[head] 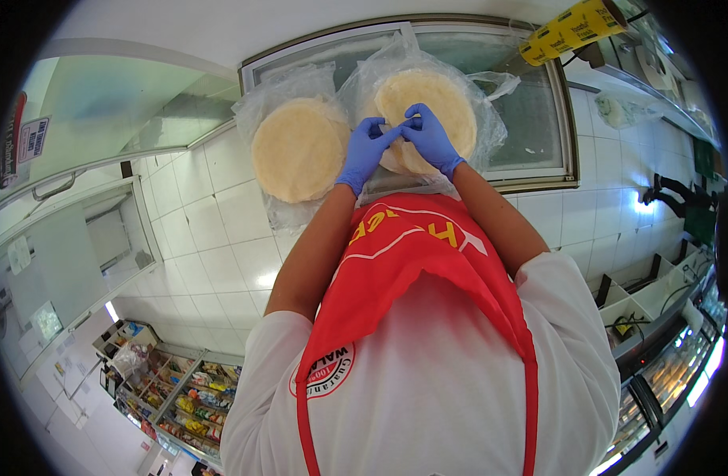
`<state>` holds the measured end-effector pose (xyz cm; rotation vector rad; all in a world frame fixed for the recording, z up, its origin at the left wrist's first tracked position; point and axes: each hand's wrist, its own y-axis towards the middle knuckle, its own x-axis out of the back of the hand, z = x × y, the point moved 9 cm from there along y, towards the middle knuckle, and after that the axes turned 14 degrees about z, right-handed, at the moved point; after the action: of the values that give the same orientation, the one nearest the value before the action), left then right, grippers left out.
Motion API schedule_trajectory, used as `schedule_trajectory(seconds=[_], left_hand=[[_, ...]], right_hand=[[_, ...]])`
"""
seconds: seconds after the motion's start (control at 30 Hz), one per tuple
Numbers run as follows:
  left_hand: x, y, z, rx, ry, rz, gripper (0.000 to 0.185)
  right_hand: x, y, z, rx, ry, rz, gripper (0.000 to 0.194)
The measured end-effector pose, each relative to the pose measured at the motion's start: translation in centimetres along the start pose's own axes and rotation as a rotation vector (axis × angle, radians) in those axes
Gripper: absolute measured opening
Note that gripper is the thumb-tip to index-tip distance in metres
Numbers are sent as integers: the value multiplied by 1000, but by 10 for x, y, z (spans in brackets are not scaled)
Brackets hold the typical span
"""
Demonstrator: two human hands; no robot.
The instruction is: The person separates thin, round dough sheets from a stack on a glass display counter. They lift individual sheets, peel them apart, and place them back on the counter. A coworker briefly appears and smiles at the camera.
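My left hand and my right hand, both in blue gloves, meet fingertip to fingertip over a stack of thin, pale round wrapper sheets. Their thumbs and forefingers pinch at the left edge of the upper sheets; the exact grip is partly hidden by the fingers. This stack lies on an opened clear plastic bag. To the left, a second round stack of wrapper sheets rests on its own clear plastic, touching neither hand.
Beneath the bags is a glass-topped chest freezer with a metal frame. A yellow printed roll sticks out at the upper right. Shelves of packaged goods stand at the lower left. Part of another person, the legs, shows far right on the tiled floor.
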<state>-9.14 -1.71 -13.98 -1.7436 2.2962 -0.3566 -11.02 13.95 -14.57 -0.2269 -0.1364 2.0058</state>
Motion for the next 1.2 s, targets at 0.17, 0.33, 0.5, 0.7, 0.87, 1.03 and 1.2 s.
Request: schedule_trajectory(seconds=[0.17, 0.33, 0.5, 0.7, 0.87, 1.03, 1.2], left_hand=[[-8, -1, 3, 69, -54, 102, 43], [-4, 1, 12, 92, -62, 87, 41], [7, 2, 16, 67, 134, -8, 35], [9, -3, 3, 19, 344, -78, 30], [4, 1, -16, 15, 568, -142, 30], [7, 12, -21, 0, 670, -125, 33], [19, 8, -20, -19, 602, -140, 29]], right_hand=[[0, 0, 3, 6, 24, 21, 29], [-2, -5, 25, 56, -287, 1, 23], [-5, -7, 47, 199, -660, 89, 10], [1, -11, 49, 156, -603, -28, 11], [-7, -4, 57, 52, -586, -31, 9], [-14, 1, 67, 238, -760, -6, 4], [4, -3, 69, 229, -707, 5, 9]])
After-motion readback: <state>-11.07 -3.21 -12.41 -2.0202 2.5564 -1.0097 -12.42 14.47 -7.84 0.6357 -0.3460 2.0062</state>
